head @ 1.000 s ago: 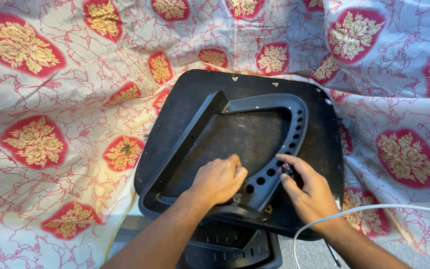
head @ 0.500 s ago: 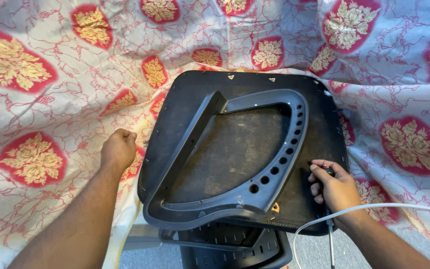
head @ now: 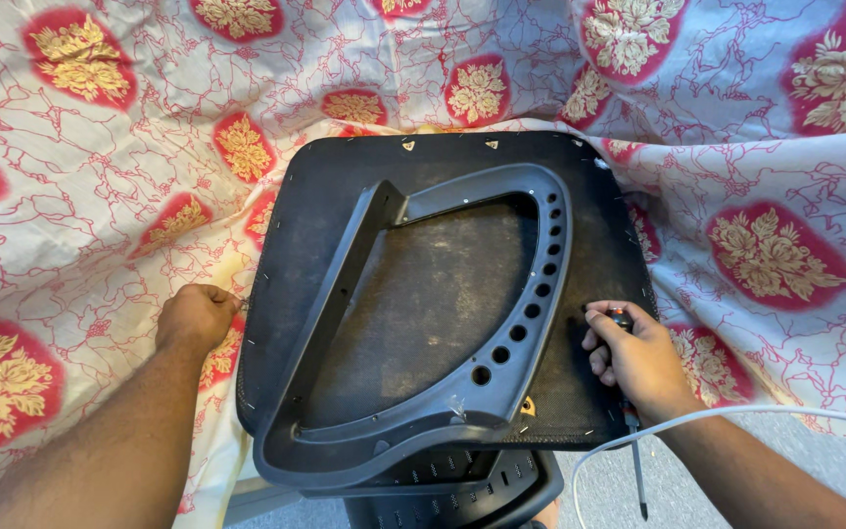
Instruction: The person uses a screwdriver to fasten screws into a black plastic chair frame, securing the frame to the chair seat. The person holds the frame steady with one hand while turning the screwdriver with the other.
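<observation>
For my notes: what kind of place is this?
Probably a home room used for repair: a flowered bedsheet over soft furniture, an upturned black chair seat, and a screwdriver in the right hand.

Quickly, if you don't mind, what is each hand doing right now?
Left hand: closed in a loose fist at the left edge of the black seat panel.
Right hand: closed around a screwdriver.

Open room is left over the red-and-cream floral bedsheet on all sides of the upturned black chair seat. The seat's middle is walled in by a raised grey plastic frame. Its right edge is blocked by the right hand, its left edge by the left hand.
</observation>
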